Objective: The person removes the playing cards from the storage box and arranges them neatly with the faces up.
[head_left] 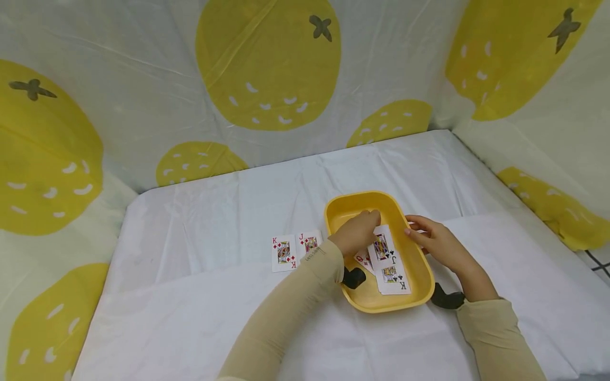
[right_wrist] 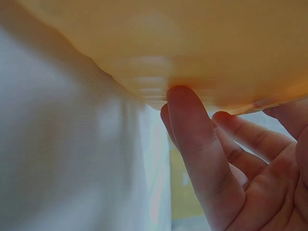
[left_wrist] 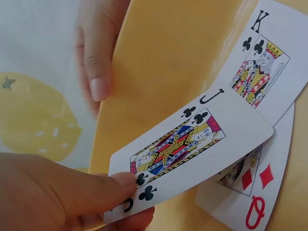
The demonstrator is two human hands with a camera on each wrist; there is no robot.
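Over the yellow tray [head_left: 421, 288], my left hand [head_left: 357, 232] pinches a jack of clubs [left_wrist: 175, 151] by one end between thumb and fingers. The jack partly overlaps a king of clubs [left_wrist: 267, 62] in the tray. A queen of diamonds [left_wrist: 240, 207] sticks out from under these two cards. My right hand [head_left: 438, 244] holds the tray's right side, with the thumb at the rim and fingers [right_wrist: 195, 130] against the outside wall. Left of the tray, a king of diamonds [head_left: 283, 253] and a jack of diamonds [head_left: 310, 242] lie face up on the table.
A white cloth [head_left: 190, 312] with creases covers the table. Behind and at the sides hangs a white curtain [head_left: 147, 95] printed with large yellow fruit. Dark straps [head_left: 447, 297] are at both wrists. My left forearm [head_left: 286, 317] crosses in front of the table cards.
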